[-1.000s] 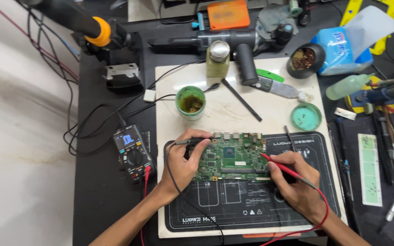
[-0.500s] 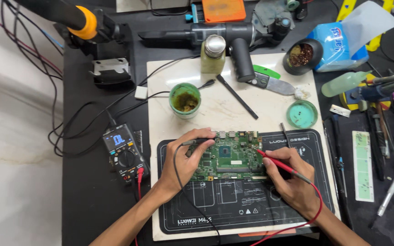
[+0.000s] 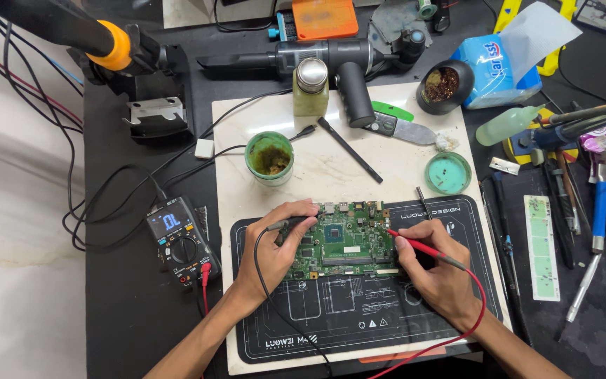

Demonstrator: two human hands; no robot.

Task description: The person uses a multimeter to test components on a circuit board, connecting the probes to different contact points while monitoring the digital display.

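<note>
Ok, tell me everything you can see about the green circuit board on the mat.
The circuit board is green and rectangular, lying flat on the black work mat. A dark square chip sits near its middle, metal ports line its far edge, and small parts cover the rest. The left hand rests on its left end with a black probe; the right hand puts a red probe to its right edge.

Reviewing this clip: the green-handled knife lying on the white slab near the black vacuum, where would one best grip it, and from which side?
Grip the green handle, coming from above and the far side. The knife lies flat, its bare blade pointing right toward the white wad; the vacuum's grip crowds its left. Both the left hand and right hand hold probes.
</note>
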